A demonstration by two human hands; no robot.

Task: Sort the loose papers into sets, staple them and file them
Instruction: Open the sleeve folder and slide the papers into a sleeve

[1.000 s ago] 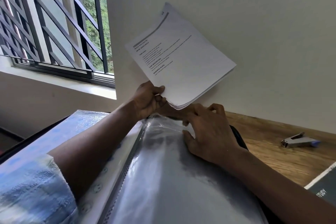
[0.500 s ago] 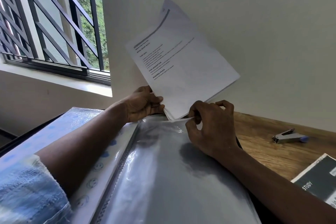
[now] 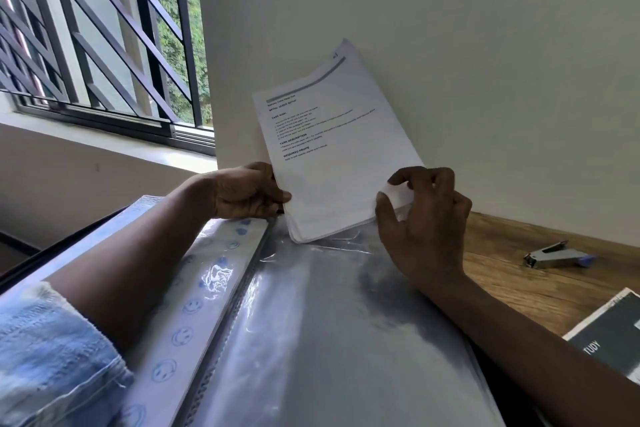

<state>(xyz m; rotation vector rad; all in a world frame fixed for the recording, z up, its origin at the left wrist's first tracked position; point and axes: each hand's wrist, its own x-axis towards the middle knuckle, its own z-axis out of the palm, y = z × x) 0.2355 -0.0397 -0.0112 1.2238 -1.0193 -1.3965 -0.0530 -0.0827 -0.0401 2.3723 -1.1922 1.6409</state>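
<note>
1. Head view, hands: the left hand [image 3: 247, 192] grips the left edge of the paper set [image 3: 332, 156], with the thumb across its front. The right hand [image 3: 422, 218] has its fingers [image 3: 426, 177] curled, pinching the clear lip of the plastic sleeve [image 3: 329, 288] at the set's lower right corner.
2. Position: the set stands nearly upright between the two hands' fingers. Its bottom edge is just below them, at the sleeve's mouth in the open folder [image 3: 194, 305].
3. Change: a second ago the set hung tilted, one corner down, and the right hand lay flat on the sleeve. That hand then lifted the lip. Now the set is squared up and its lower edge seems to be entering.
4. Meaning: filing of this set looks begun, and it has yet to slide fully down. The stapler [image 3: 557, 255] lies on the tabletop [image 3: 512, 288], well right of the right fingers.
</note>
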